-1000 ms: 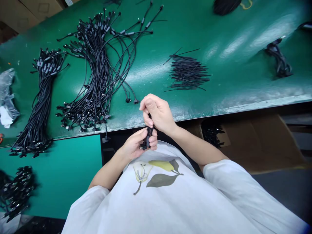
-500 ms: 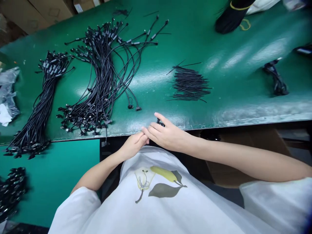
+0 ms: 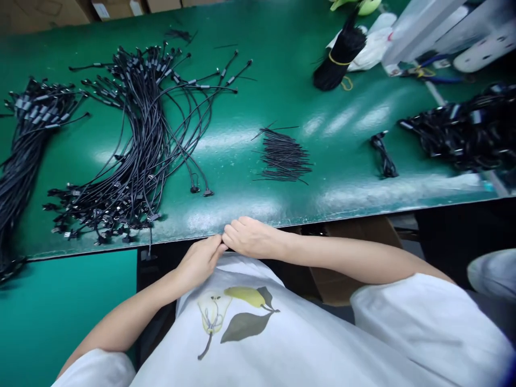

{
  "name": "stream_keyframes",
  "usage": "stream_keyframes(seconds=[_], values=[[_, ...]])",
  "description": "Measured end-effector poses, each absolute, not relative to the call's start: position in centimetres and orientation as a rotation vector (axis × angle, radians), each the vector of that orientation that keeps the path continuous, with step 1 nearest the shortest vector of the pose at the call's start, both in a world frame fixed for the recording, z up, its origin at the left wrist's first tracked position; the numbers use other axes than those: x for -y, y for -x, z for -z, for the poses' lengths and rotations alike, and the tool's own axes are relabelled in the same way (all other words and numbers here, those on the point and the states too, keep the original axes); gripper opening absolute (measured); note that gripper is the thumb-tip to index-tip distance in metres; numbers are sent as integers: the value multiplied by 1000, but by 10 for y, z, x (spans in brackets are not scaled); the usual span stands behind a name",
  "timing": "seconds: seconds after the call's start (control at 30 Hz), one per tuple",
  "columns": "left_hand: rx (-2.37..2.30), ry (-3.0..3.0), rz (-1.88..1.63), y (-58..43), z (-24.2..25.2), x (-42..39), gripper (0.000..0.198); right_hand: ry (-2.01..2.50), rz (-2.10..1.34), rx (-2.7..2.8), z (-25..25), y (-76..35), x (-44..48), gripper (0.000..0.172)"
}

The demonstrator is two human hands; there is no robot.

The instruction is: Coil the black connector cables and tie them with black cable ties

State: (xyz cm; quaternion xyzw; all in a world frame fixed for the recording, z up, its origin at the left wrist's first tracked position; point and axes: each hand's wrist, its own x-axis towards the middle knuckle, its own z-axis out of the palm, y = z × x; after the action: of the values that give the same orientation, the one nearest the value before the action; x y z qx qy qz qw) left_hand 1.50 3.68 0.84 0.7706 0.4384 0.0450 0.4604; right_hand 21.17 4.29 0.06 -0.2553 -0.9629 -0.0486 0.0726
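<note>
At the table's front edge my left hand (image 3: 200,262) and my right hand (image 3: 250,237) meet, fingertips touching. Both are closed, with fingers pinched together at the meeting point. My right hand is curled into a fist, hiding the black cable that showed at its fingers a moment before. Whatever my left fingers pinch is hidden. Straight ahead lies a pile of short black ties (image 3: 284,156). To the left, a big bundle of black cables (image 3: 147,123) with grey sleeves and small connectors spreads over the table.
Another cable bundle (image 3: 30,134) lies far left. On the right are one folded cable (image 3: 384,155), a heap of folded cables (image 3: 463,126), and a thick black tie bundle (image 3: 341,56) with a yellow band. Pliers (image 3: 437,74) lie behind the heap. Cardboard boxes (image 3: 121,8) line the back.
The view has swung right, bringing the heap of folded cables and the pliers into sight. My right hand has turned and curled its raised index finger in; the black cable there is now hidden.
</note>
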Motion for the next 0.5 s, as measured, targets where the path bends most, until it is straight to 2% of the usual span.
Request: stream_keyframes(seconds=[0.13,0.2,0.33,0.5], values=[[-1081,-1599,-240,-11,-1,-33,33,752,-275,2823,-6,-225,-52,28],[-1102,-1302,-382,-3,5,-34,35,879,-342,2626,-7,-249,-70,29],[-1109,-743,-699,12,8,-37,35,1468,-25,2094,12,-333,-128,30],[-1014,-579,-698,5,2,-37,35,1701,127,2095,51,-415,-173,25]])
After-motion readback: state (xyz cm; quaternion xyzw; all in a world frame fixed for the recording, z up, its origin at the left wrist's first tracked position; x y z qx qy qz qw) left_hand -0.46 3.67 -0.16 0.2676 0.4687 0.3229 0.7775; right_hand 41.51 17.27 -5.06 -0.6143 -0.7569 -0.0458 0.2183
